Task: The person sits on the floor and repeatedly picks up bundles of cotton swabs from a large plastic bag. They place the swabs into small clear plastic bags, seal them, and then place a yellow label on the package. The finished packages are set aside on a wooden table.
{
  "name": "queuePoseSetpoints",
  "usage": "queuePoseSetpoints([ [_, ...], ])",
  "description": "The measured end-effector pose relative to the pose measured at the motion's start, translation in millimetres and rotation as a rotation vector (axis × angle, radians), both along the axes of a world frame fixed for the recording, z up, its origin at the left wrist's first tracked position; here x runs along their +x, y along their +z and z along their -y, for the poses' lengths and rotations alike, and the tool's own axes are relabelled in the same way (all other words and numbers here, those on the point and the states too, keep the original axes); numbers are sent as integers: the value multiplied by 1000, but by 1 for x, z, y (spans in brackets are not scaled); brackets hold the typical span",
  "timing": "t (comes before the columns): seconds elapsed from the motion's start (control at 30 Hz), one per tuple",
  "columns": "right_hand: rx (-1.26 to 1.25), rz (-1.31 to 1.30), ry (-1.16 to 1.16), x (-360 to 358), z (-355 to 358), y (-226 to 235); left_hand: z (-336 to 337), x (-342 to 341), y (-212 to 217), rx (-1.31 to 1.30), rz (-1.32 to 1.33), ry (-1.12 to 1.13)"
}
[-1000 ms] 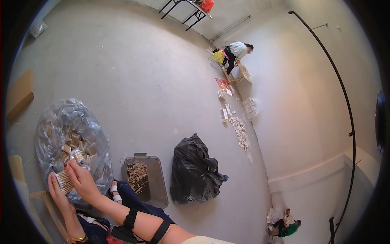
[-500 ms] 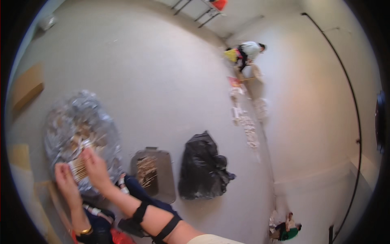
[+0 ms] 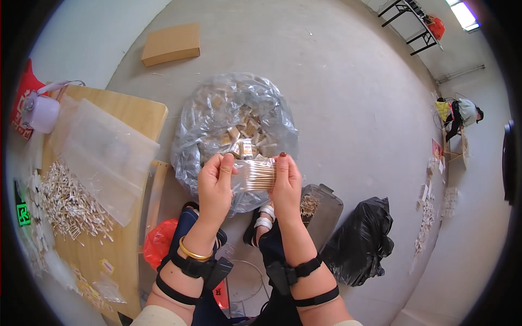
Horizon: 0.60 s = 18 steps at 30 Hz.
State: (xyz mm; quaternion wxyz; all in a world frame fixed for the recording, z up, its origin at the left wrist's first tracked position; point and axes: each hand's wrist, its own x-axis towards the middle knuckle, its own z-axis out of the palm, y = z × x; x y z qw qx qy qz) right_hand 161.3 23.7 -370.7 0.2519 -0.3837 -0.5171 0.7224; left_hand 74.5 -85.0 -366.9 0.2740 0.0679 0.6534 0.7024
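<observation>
My left hand (image 3: 216, 183) and my right hand (image 3: 286, 182) hold a small clear packet of cotton swabs (image 3: 253, 175) between them, one hand at each end. The packet is level, above my lap. Just beyond it a big clear plastic bag (image 3: 234, 127) full of similar packets stands open on the floor. Both wrists wear black straps, and the left wrist also has a gold bangle.
A wooden table (image 3: 122, 114) at my left carries a heap of loose cotton swabs (image 3: 70, 204), clear bags (image 3: 106, 155) and a white kettle (image 3: 39, 111). On the floor lie a cardboard box (image 3: 171, 43), a grey bin (image 3: 321, 206) and a black bag (image 3: 361, 239). A person (image 3: 459, 114) crouches far right.
The view has swung left, so the table has come into sight. Both hands have lifted the packet from over the big bag and now hold it stretched between them.
</observation>
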Motion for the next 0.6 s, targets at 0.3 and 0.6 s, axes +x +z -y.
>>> queuePoseSetpoints([
  [0.3,9,-34,-7,8,-19,-6,-5,0,-4,131,168,-11],
  [0.6,158,1,-93,14,-26,-14,0,-2,-4,85,160,-251],
])
